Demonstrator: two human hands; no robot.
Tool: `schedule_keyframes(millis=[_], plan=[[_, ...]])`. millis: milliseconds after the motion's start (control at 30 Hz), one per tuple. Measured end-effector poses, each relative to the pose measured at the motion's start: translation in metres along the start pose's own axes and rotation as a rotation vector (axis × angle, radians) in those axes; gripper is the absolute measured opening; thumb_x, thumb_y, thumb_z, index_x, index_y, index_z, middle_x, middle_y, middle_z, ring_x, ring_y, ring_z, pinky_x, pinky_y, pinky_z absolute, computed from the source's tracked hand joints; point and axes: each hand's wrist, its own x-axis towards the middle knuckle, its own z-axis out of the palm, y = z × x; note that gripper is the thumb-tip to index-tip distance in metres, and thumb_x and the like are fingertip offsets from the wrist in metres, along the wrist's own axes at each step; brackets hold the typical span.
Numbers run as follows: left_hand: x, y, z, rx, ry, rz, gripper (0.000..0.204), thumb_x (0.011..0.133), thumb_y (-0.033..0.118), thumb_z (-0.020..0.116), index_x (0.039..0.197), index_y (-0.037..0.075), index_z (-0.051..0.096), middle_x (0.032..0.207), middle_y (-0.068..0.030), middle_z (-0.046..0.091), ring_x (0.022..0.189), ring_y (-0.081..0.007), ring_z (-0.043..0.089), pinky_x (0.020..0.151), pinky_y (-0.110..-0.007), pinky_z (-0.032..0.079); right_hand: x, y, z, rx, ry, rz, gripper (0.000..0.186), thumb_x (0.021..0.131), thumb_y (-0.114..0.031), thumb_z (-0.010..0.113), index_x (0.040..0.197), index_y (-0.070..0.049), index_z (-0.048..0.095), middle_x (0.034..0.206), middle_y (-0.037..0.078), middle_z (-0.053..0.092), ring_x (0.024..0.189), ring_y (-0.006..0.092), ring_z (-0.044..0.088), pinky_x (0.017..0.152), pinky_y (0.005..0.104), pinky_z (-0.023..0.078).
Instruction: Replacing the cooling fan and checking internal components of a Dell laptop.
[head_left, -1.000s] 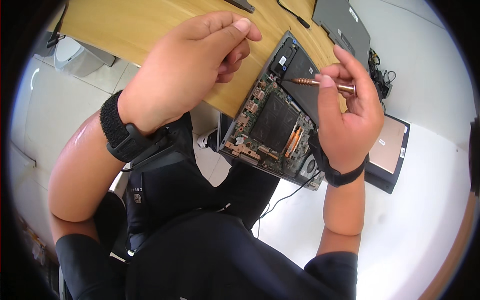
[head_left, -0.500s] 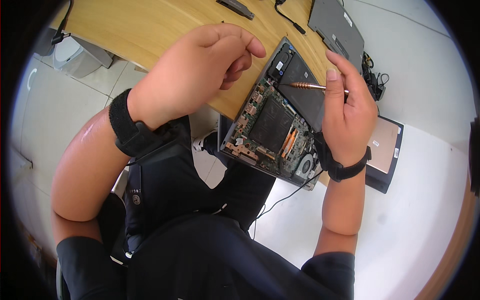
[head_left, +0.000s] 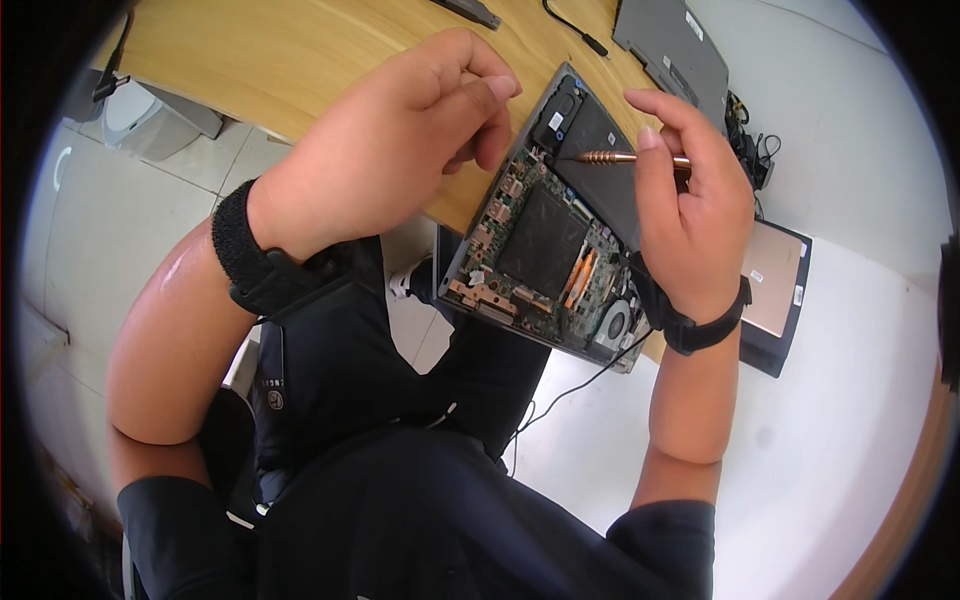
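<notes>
An opened laptop base (head_left: 545, 225) lies tilted at the table's edge, its green circuit board, black battery (head_left: 615, 165) and small fan (head_left: 614, 322) exposed. My right hand (head_left: 695, 205) holds a copper-coloured screwdriver (head_left: 620, 158) between thumb and fingers. The screwdriver's thin tip points left, over the inner corner of the battery near the speaker (head_left: 556, 120); whether it touches cannot be made out. Left of the laptop's far corner hovers my left hand (head_left: 415, 135), thumb and forefinger pinched together. Anything between those fingertips is too small or hidden to see.
A grey laptop (head_left: 675, 55) and a black cable plug (head_left: 595, 45) lie on the wooden table (head_left: 290, 60). Past my right wrist rests a gold panel on a dark laptop part (head_left: 772, 285). A thin black cable (head_left: 580, 388) hangs below. A bin (head_left: 150, 120) stands at far left.
My left thumb has come up against the forefinger, and that hand has shifted slightly. The right hand and screwdriver have moved a little farther away. The whole view has shifted slightly.
</notes>
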Motion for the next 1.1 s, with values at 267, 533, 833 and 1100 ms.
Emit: schedule_keyframes(millis=[267,533,833,1100], plan=[[0.0014,-0.0009,-0.0010,0.051,-0.017,-0.071,0.027,0.116,0.032,0.050,0.109,0.008,0.058,0.075,0.0057,0.049,0.064,-0.0016,0.037,0.059,-0.020,0.030,0.0065,0.0060,-0.0053,-0.013,-0.075,0.016,0.021,0.104,-0.015,0.068,0.122,-0.009,0.075,0.084,0.006,0.072,0.073,0.0152,0.066,0.070,0.0285,0.051],[0.0008,-0.0037,-0.0019,0.158,-0.038,-0.028,0.030,0.115,0.034,0.052,0.096,0.010,0.053,0.075,0.0072,0.046,0.066,-0.0017,0.035,0.060,-0.021,0.029,0.0018,0.0042,-0.0039,-0.038,-0.088,0.057,0.024,0.105,-0.015,0.067,0.126,-0.013,0.077,0.089,0.005,0.074,0.078,0.0120,0.067,0.074,0.0267,0.053],[-0.0009,-0.0050,0.0032,0.148,-0.043,0.027,0.024,0.113,0.030,0.058,0.102,0.009,0.057,0.078,0.0086,0.046,0.070,-0.0014,0.038,0.062,-0.020,0.030,0.0027,-0.0017,-0.0065,-0.085,-0.095,0.046,0.023,0.104,-0.013,0.067,0.124,-0.013,0.078,0.089,0.006,0.075,0.078,0.0116,0.069,0.071,0.0247,0.052],[-0.0026,-0.0062,0.0010,0.157,-0.071,-0.010,0.022,0.111,0.028,0.062,0.103,0.008,0.056,0.079,0.0095,0.045,0.071,-0.0010,0.037,0.064,-0.019,0.031,0.0021,0.0018,-0.0020,-0.033,-0.076,-0.022,0.025,0.103,-0.010,0.065,0.125,-0.013,0.077,0.090,0.007,0.076,0.078,0.0126,0.070,0.071,0.0253,0.052]])
